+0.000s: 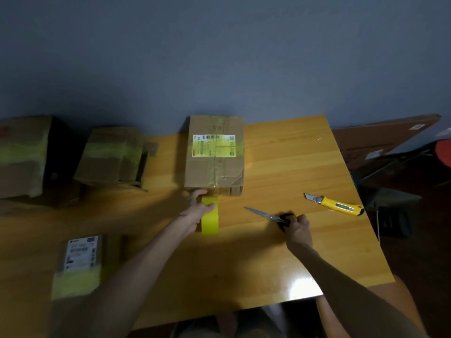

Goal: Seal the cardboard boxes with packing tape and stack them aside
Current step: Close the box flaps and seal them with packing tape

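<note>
step: taping labelled cardboard box point(214, 154) at bench point(292, 167) far edge | left hand point(196, 211) fingers clamped on yellow tape roll point(210, 219) against box near end | right hand point(299, 231) fingers gripping scissors point(268, 215) | next: likely cut tape at box

This looks like a makeshift packing spot in an ordinary room; whether it is a home or a small office cannot be told. A yellow wooden table point(280, 162) stands against a bare blue-grey wall point(219, 57). A cardboard box point(214, 167) with a shipping label sits at 12 o'clock, a second box point(109, 157) and a third box point(22, 157) at 10 o'clock, and a small parcel point(78, 264) at 8 o'clock. A roll of yellow tape point(210, 218) and scissors point(268, 215) are mid-table, with a box cutter point(336, 204) at 3 o'clock.
</note>
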